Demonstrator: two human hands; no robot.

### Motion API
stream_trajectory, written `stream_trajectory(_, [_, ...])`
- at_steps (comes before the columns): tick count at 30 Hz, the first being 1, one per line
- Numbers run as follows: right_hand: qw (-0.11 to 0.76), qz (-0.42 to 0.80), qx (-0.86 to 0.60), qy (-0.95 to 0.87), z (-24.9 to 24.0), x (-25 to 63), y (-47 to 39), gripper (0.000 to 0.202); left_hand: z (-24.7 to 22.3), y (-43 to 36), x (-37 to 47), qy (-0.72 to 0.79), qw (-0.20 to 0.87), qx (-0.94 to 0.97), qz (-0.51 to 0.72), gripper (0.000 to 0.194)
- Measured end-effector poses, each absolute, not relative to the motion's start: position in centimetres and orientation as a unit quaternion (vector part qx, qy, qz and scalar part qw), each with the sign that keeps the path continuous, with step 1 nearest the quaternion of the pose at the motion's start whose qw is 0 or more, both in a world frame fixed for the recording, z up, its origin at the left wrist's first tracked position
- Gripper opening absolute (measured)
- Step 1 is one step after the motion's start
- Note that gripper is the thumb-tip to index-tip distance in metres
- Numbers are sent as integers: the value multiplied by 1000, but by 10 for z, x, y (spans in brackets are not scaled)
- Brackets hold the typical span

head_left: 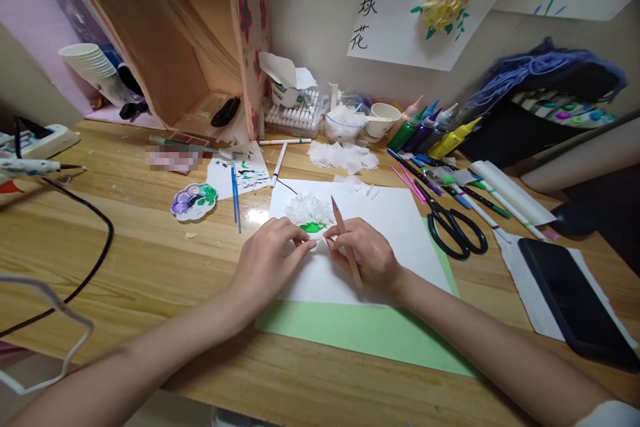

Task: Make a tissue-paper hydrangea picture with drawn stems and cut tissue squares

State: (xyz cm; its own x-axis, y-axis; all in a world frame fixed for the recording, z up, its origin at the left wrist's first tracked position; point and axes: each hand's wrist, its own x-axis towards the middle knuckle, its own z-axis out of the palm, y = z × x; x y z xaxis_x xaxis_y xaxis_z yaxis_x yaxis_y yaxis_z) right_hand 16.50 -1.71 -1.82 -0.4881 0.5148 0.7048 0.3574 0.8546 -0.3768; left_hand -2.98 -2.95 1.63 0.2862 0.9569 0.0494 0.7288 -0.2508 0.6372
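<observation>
A white paper flower (306,210) made of many small pieces lies on the white sheet (395,213), with a green painted patch (312,227) at its lower edge. Just below it, my left hand (275,257) pinches a small strip of white paper (319,236) between thumb and forefinger. Opposite, my right hand (367,252) pinches the strip's other end. A wooden pencil (353,253) is tucked between my right fingers, its dark tip pointing up and away. Under the white sheet shows a green sheet (370,340).
Left of the sheet lie a paint palette (194,202) and two blue brushes (235,200). Behind are loose white paper pieces (343,156), a tub of scraps (345,123) and paint bottles (417,130). Black scissors (456,230), pens and a phone (575,300) lie right.
</observation>
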Motion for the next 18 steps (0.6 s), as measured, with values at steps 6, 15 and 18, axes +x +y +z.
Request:
stream_trajectory(6, [448, 113, -254, -849, -12, 166, -22, 15, 13, -22, -32, 599, 251, 739, 177, 17])
stream_trajectory(15, [397, 155, -222, -877, -14, 167, -18, 40, 14, -17, -34, 627, 212, 732, 163, 19])
stream_trajectory(18, [376, 154, -231, -884, -16, 165, -17, 39, 14, -16, -34, 633, 213, 726, 163, 19])
